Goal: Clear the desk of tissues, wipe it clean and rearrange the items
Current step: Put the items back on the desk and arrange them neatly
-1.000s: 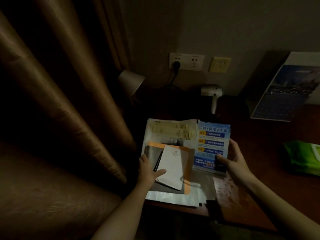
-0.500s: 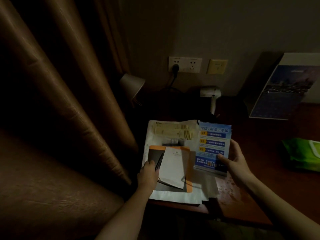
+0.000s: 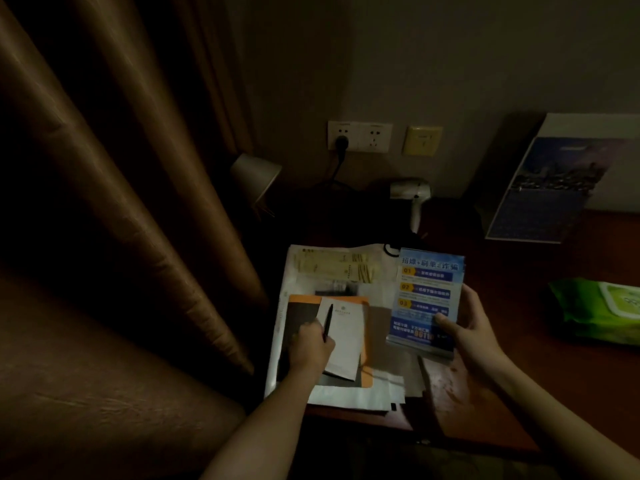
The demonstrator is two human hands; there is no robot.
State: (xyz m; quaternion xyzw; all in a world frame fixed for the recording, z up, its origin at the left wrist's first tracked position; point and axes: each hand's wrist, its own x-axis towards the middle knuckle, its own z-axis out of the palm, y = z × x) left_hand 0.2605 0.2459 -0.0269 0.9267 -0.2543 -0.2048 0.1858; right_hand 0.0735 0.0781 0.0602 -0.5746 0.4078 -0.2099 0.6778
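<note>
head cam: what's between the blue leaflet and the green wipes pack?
In the head view, only the fingers of the right hand holding the blue leaflet, then bare dark desk up to the green wipes pack.

Head-worn camera looks forward and down, close over the desk (image 3: pixel 485 393) corner.

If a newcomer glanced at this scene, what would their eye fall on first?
The blue leaflet stands out most in the dim room, held upright by the right hand at the middle of the desk. Just left of it, the left hand grips a dark pen over a white notepad on a pile of papers. A green wet-wipe pack lies at the far right.
</note>
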